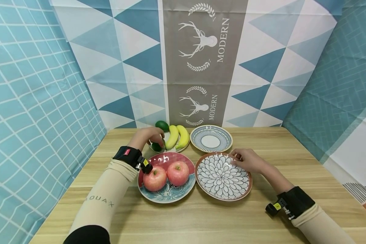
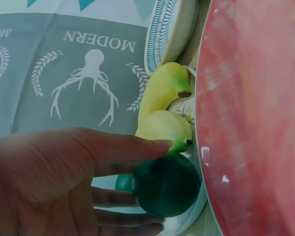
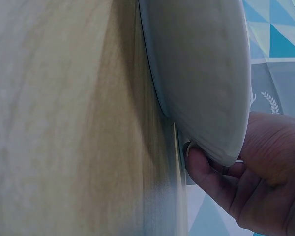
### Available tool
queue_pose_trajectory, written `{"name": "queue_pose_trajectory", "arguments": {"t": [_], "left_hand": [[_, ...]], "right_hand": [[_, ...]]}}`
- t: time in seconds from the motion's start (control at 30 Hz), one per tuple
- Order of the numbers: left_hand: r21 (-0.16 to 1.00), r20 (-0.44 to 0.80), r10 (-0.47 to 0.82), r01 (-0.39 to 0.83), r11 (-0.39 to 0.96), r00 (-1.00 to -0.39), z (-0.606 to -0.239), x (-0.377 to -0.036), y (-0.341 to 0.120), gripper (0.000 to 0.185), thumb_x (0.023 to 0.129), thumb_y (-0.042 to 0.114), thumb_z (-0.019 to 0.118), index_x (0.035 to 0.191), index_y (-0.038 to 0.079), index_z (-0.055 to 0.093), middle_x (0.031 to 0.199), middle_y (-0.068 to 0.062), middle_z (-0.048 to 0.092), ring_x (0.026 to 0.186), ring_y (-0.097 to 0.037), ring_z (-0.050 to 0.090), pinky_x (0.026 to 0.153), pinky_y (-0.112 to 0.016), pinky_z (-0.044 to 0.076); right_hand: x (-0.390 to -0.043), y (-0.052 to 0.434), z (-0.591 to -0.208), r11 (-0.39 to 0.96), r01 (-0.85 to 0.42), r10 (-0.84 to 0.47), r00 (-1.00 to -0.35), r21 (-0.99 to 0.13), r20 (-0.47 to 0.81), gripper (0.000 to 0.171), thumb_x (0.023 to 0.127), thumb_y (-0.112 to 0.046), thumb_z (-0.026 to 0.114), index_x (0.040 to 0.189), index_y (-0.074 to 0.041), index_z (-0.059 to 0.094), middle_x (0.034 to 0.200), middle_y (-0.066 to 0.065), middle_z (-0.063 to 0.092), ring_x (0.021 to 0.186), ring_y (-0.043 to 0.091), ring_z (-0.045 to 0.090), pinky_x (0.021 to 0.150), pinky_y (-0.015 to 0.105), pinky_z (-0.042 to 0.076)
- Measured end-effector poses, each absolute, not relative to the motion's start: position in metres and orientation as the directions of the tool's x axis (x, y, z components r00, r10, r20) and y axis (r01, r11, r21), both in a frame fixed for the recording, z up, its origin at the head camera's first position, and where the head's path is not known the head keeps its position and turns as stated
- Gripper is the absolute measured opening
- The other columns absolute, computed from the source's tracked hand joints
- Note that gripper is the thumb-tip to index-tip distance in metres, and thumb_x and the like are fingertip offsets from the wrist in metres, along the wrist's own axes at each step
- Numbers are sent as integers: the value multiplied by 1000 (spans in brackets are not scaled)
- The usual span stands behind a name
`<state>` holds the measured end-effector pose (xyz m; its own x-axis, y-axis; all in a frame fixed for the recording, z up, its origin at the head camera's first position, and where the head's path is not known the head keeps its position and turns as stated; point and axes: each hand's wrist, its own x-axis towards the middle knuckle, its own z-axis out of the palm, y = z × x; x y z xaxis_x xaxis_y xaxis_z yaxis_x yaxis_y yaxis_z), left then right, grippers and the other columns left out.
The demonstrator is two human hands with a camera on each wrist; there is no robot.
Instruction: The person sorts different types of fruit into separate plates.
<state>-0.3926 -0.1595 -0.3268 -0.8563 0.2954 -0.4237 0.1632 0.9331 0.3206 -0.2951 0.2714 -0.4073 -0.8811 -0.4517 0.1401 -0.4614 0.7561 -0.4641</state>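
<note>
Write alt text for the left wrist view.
A left hand has its thumb and fingers around a dark green fruit, beside two bananas on a pale plate. A red plate curves along the right; a blue-patterned dish shows at the top.

Head view above hands (image 1: 152, 135) (image 1: 248, 160), wrist views close

Glossy ceramic-looking flower-patterned plate (image 1: 222, 177), smooth green fruit (image 2: 167, 187), wood-grain tabletop (image 1: 213, 222).

Staged set, home-style: wood-grain tbl (image 1: 207, 220) boxed in w/ creased, printed wall sheets (image 1: 198, 73)
</note>
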Motion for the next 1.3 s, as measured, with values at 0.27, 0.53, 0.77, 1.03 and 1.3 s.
{"name": "queue_pose_trajectory", "arguments": {"t": [0.27, 0.53, 0.77, 1.03, 1.3], "left_hand": [[324, -427, 308, 174, 930, -850, -327, -392, -159, 61, 99, 19, 74, 153, 0, 51, 154, -22, 47, 128, -34, 59, 97, -41, 57], [311, -393, 332, 215, 926, -858, -328, -388, -159, 60, 98, 18, 76, 150, -1, 54, 149, -22, 50, 122, -32, 62, 95, -41, 58], [262, -360, 327, 241, 934, -874, -320, -383, -154, 60, 96, 19, 77, 149, 2, 56, 149, -21, 51, 117, -29, 64, 96, -43, 58], [232, -328, 360, 295, 927, -873, -305, -383, -148, 60, 95, 21, 77, 150, 2, 57, 151, -22, 51, 113, -29, 65, 90, -37, 59], [167, -253, 430, 399, 902, -866, -289, -373, -134, 60, 93, 22, 79, 146, 2, 59, 145, -21, 57, 117, -31, 61, 93, -41, 56]], "right_hand": [[-295, 271, -407, 757, -451, -448, -885, -472, 128, 20, 98, -16, 77, 114, -5, 72, 91, 1, 68, 82, 14, 61, 72, 35, 52], [-296, 272, -410, 753, -445, -445, -887, -485, 123, 21, 99, -17, 76, 116, -6, 72, 91, 1, 68, 81, 14, 61, 70, 33, 53], [-296, 274, -410, 754, -440, -444, -889, -489, 115, 20, 99, -16, 76, 115, -6, 71, 90, 0, 67, 81, 14, 61, 70, 33, 53], [-296, 274, -410, 752, -439, -442, -889, -491, 118, 19, 99, -17, 76, 115, -7, 71, 89, 0, 67, 80, 15, 61, 70, 34, 52], [-296, 273, -412, 754, -431, -434, -893, -495, 117, 20, 99, -17, 76, 115, -6, 71, 90, 1, 67, 81, 16, 62, 71, 33, 53]]}}
